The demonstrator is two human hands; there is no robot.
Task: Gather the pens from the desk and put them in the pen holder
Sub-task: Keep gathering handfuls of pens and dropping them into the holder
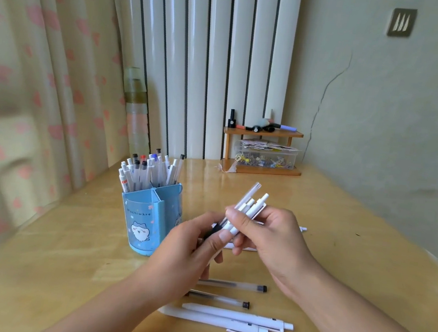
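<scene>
A blue pen holder (pixel 149 220) with a cartoon cat stands on the desk at the left, its back compartment full of several pens (pixel 152 169). Both hands meet above the desk to its right. My right hand (pixel 267 234) grips a bundle of white pens (pixel 249 204) that points up and away. My left hand (pixel 190 241) holds the lower end of the same bundle. Near me on the desk lie two clear pens with black caps (pixel 231 285) (pixel 219 299) and two white pens (pixel 236 316) (pixel 211 320). Another white pen (pixel 304 229) peeks out behind my right hand.
The wooden desk (pixel 64 271) meets a curtain on the left and a wall on the right. At the back stands a small wooden shelf (pixel 264 132) with small bottles on top and a clear box of small items (pixel 266 156) under it.
</scene>
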